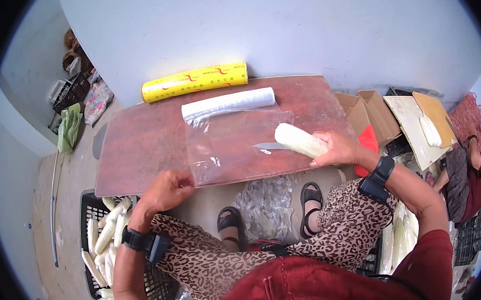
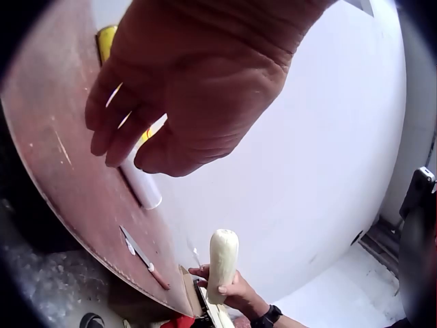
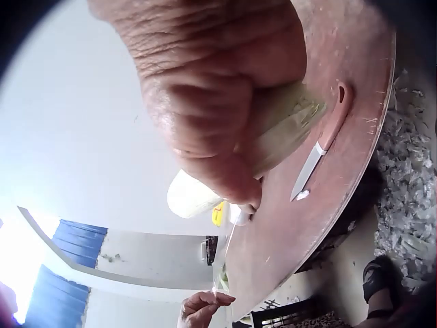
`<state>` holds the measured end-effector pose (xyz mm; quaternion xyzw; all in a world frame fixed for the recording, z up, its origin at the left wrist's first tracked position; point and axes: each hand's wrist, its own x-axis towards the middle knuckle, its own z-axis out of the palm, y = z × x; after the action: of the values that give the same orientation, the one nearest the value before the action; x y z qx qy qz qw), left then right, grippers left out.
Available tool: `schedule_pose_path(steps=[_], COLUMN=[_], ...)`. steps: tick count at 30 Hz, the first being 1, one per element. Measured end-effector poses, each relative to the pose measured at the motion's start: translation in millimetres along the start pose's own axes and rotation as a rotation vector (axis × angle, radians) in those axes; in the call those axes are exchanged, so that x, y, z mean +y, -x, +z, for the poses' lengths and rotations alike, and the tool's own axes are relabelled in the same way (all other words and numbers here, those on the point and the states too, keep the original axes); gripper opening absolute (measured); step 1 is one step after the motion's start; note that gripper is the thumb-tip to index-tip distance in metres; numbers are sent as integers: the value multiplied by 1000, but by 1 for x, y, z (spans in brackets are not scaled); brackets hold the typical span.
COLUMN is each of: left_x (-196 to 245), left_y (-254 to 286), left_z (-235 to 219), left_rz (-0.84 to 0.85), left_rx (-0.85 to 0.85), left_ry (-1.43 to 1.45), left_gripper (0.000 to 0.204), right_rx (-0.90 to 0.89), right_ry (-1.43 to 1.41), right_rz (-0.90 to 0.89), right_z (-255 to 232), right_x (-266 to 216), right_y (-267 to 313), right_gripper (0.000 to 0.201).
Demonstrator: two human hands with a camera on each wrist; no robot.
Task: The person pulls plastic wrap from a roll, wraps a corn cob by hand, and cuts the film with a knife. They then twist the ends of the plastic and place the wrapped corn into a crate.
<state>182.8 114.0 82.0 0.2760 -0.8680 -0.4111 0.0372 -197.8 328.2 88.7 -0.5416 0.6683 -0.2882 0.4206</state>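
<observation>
My right hand (image 1: 335,148) grips a thick, pale, long vegetable (image 1: 298,139) above the table's right side. One end is rounded and white; the other shows pale green leafy layers (image 3: 300,113) in the right wrist view. At the table's front left, my left hand (image 1: 168,191) pinches the edge of clear plastic film (image 1: 223,143) between thumb and fingers. The film runs from a white roll (image 1: 229,103) across the tabletop. A knife (image 3: 321,150) with a pinkish handle lies on the table below the vegetable; in the head view only its blade shows.
A yellow printed tube (image 1: 194,82) lies along the back edge of the reddish table (image 1: 134,140). Black crates (image 1: 158,284) of similar pale vegetables stand at both sides. Crumpled plastic (image 1: 266,204) lies between the feet. Cardboard boxes (image 1: 369,116) and another person (image 1: 471,173) are at right.
</observation>
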Motion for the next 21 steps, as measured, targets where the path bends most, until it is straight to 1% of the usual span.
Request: schedule_pose_path(steps=[2, 5, 6, 9, 12, 15, 18, 21], left_x=[4, 4, 1, -15, -24, -31, -35, -35], left_y=[-1, -3, -4, -6, -7, -7, -7, -6], left_z=[6, 17, 23, 39, 43, 45, 47, 48], left_rz=[-23, -63, -75, -27, -25, -37, -53, -65], left_rx=[-78, -174, -204, -270, -324, -334, -349, -338], left_ry=[-72, -145, -162, -246, -336, -362, -367, -372], left_gripper=[9, 10, 11, 12, 14, 16, 16, 16], right_rx=[-32, -65, -111, -216, -309, -345, -466, -655], right_ry=[135, 341, 288, 264, 372, 432, 643, 744], right_rz=[-5, -152, -83, -43, -58, -180, -148, 33], right_z=[2, 8, 11, 19, 23, 30, 31, 33], right_x=[10, 34, 36, 51, 53, 52, 44, 10], right_y=[1, -1, 1, -1, -4, -5, -4, -7], right_gripper=[55, 55, 55, 53, 54, 54, 53, 51])
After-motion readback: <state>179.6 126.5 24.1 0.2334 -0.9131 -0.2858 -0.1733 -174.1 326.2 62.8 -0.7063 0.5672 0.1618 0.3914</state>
